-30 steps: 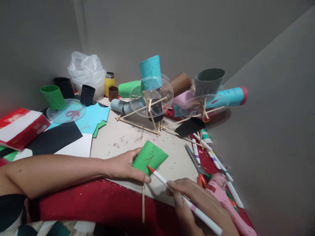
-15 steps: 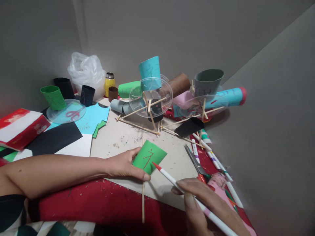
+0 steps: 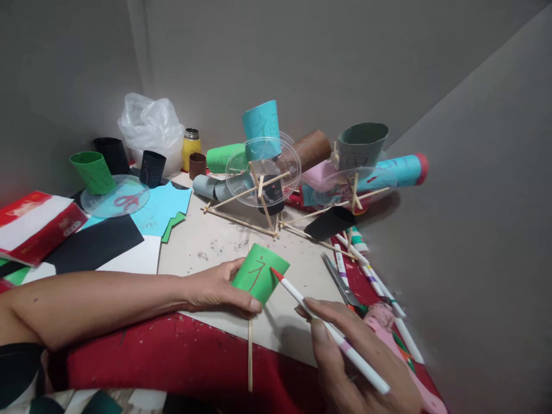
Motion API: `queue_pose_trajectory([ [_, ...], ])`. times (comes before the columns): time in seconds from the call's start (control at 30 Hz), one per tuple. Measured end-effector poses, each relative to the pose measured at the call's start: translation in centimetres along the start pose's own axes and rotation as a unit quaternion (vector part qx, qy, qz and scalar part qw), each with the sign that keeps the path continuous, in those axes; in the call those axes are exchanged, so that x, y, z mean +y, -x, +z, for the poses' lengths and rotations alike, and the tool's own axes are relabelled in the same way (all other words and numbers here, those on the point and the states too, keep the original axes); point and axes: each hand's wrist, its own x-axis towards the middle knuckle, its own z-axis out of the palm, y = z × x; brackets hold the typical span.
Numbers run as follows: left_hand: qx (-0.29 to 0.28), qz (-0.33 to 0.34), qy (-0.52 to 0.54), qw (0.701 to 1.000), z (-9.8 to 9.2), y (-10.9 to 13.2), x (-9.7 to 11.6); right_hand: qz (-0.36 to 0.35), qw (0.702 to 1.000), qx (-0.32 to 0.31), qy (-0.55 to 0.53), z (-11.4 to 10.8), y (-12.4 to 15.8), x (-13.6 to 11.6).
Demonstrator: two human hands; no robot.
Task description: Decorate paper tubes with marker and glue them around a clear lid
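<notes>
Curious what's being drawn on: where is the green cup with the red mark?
In the head view, low centre: the green cup lies sideways in the left hand, over the beige board, with the red-tipped marker pointing at it from the right.

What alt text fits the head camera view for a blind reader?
A left hand holds a green paper cup on a cluttered craft table while the right hand points a red-tipped marker at it.

Left hand and right hand are bare, the left forearm uncovered up to a black sleeve.
</notes>
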Motion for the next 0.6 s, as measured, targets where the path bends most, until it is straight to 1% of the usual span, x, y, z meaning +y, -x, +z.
queue_pose_trajectory([
  [0.17, -0.001, -0.007, 0.003, 1.000, 0.06, 0.04, 0.10, -0.005, 1.000, -0.020, 0.002, -0.02, -0.25, 0.00],
  [0.33, 0.005, -0.014, 0.010, 1.000, 0.08, 0.04, 0.09, -0.014, 1.000, -0.012, 0.011, 0.06, -0.46, -0.21],
  [0.6, -0.003, -0.013, 0.026, 1.000, -0.16, -0.17, -0.23, 0.012, 1.000, -0.010, 0.007, -0.04, -0.18, -0.19],
])
